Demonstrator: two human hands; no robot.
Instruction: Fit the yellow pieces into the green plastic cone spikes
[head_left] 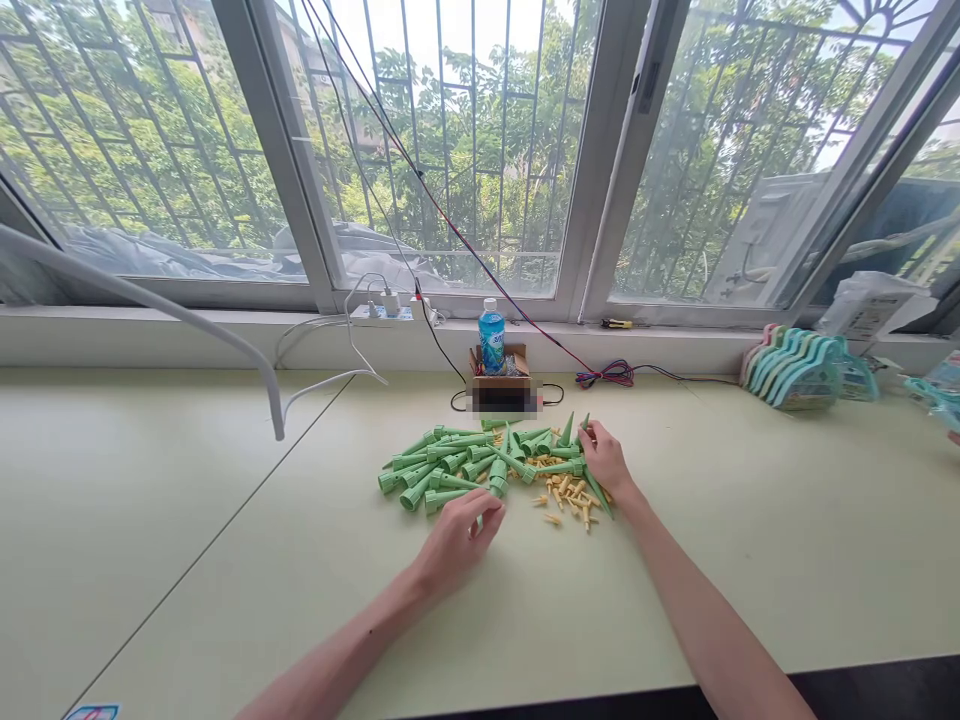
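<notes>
Green spike [481, 519] pinched in left hand [457, 535] grip; right hand [604, 459] fingers curled onto spike pile [480, 460].

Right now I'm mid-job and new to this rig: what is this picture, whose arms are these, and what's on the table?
There is no machine: one head-worn camera looks forward and down at a person's two bare hands. On the pale table lies a pile of green cone spikes beside small yellow pegs. The left hand pinches one green piece at the pile's near edge; the right hand rests on spikes at the pile's right side. Behind stand a blue bottle in a cardboard box, cables, and windows.
</notes>
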